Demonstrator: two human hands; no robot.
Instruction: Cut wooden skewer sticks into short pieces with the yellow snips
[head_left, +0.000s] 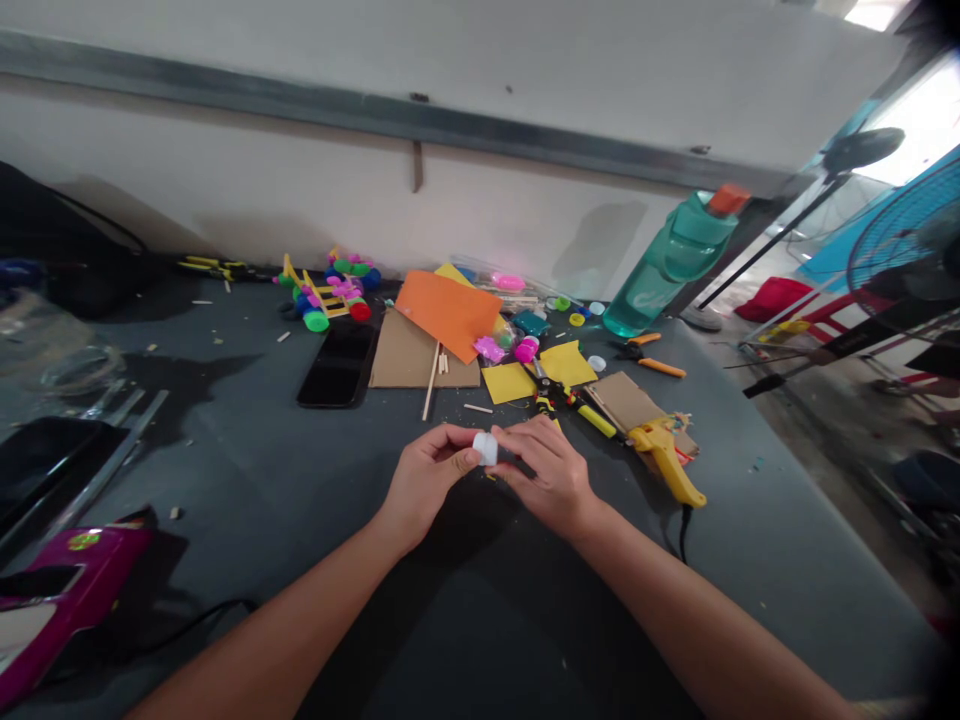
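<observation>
A small white cap-like piece (486, 449) is pinched between my two hands above the dark table. My left hand (431, 478) grips its left side between thumb and forefinger. On the other side, the fingertips of my right hand (547, 470) close on its right edge. Just beyond my hands lie yellow paper pieces (511, 382), black-and-yellow pliers (592, 412) and a short white stick (478, 408). An orange sheet (448, 308) rests on brown cardboard (394, 352), with a thin wooden stick (430, 384) against it.
A black phone (337, 365) and colourful cap-built toys (319, 298) lie at the back left. To the right are a yellow glue gun (664, 455), orange-handled pliers (660, 366) and a green bottle (667, 265). A purple device (90, 580) sits at the near left.
</observation>
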